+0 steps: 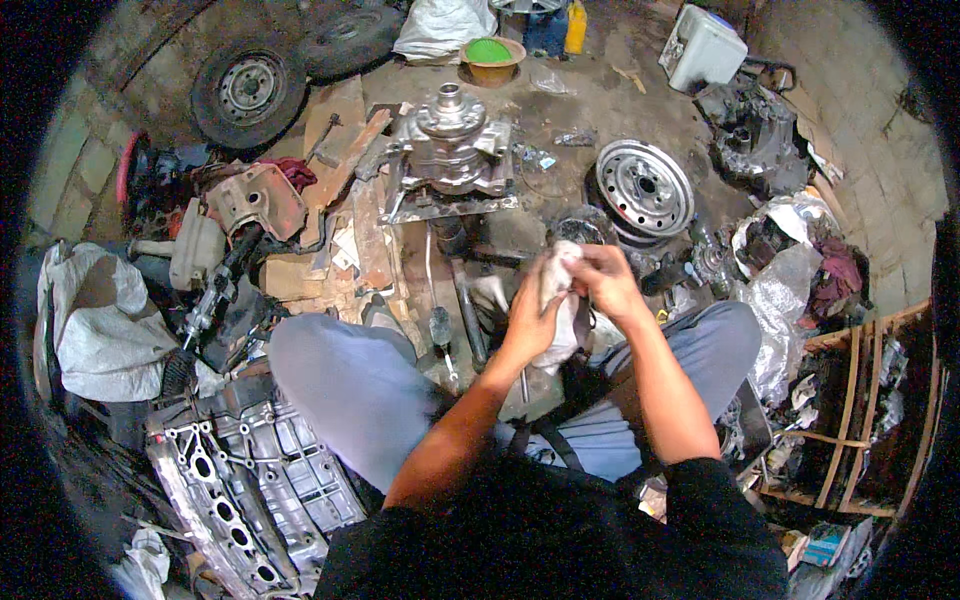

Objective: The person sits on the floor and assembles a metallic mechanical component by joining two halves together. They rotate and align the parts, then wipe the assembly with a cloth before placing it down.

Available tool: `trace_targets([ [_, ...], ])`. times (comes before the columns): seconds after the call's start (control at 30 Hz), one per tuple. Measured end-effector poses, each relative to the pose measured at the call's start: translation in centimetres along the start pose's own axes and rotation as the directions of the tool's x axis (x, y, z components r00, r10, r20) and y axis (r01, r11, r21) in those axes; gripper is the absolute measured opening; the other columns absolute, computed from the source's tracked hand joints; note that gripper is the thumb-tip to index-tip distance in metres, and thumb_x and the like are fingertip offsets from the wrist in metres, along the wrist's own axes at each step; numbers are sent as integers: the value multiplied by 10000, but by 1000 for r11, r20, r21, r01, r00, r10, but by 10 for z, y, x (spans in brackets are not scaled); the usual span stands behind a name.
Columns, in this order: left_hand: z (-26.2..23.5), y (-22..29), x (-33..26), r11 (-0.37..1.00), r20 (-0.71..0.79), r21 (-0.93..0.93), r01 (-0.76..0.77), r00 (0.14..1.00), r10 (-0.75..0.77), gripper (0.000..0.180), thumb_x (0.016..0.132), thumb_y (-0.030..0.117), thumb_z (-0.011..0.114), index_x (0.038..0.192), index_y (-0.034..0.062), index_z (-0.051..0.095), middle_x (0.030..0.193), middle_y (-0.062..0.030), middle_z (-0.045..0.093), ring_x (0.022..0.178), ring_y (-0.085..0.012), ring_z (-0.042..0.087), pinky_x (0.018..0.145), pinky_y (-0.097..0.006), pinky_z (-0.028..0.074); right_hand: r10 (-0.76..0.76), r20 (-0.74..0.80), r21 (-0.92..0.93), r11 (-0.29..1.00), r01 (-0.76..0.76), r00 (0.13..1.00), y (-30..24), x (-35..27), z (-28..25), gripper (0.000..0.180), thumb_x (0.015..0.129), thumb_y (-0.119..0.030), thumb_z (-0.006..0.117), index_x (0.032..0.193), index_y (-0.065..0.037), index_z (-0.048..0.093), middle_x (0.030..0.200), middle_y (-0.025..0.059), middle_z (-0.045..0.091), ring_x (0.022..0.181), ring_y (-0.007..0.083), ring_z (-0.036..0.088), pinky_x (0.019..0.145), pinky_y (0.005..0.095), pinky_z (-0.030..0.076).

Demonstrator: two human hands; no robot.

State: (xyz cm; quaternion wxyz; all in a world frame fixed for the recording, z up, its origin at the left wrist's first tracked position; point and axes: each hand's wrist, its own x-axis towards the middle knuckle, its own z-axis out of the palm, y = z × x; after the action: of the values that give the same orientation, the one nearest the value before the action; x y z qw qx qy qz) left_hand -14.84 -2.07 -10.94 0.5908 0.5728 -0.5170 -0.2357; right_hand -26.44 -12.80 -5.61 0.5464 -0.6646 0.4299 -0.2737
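Note:
Between my knees, both hands are closed on a whitish rag (564, 345) that hangs down from them in folds. My left hand (535, 302) grips the rag's left side. The bent fingers of my right hand (610, 284) pinch its upper right part and look slightly blurred. Whether the rag is wrapped around some part cannot be made out. Just beyond my hands is a dark round part (583, 226), partly hidden by them. A silver metal housing (452, 150) with an upright neck stands farther off, on a flat metal plate (430, 208).
A bare steel wheel rim (645, 190) lies right of the housing. Left are a mounted tyre (248, 92), flattened cardboard (290, 278) and an engine casting (230, 500). A dark gearbox-like casting (755, 140) sits far right. A basin (493, 72) holds something green at the back.

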Motion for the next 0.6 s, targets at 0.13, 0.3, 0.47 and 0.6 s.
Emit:
trace_targets([
  [0.13,10,30,1,998,102,43,37,994,-41,377,958,147,576,1279,-40,511,1064,-298,645,1041,-475,613,861,-476,500,-83,-204,84,991,102,976,-30,-25,-22,244,919,-224,655,817,-3,673,716,-25,597,656,67,491,613,261,387],
  [0.3,-3,49,15,973,29,-115,199,980,-197,464,995,381,545,858,-49,654,703,-232,651,665,-382,665,634,-444,498,-158,-144,-35,987,155,977,-51,-29,-18,309,945,-271,634,786,-6,631,770,-29,597,719,77,477,650,265,383],
  [0.47,4,22,25,957,-110,-114,265,954,-277,520,1010,406,514,812,-54,650,677,-218,652,630,-345,663,615,-444,486,86,-71,-78,993,-92,994,-22,-33,5,797,909,-459,676,1451,54,398,1479,236,441,1376,280,416,1134,369,321],
  [0.6,2,13,16,977,-4,8,211,977,-211,351,997,220,546,1257,-13,584,1113,-245,683,1037,-342,676,903,-424,501,-62,20,-72,995,64,998,38,-26,16,706,887,-393,719,1380,56,488,1398,226,531,1321,293,485,1109,375,360],
])
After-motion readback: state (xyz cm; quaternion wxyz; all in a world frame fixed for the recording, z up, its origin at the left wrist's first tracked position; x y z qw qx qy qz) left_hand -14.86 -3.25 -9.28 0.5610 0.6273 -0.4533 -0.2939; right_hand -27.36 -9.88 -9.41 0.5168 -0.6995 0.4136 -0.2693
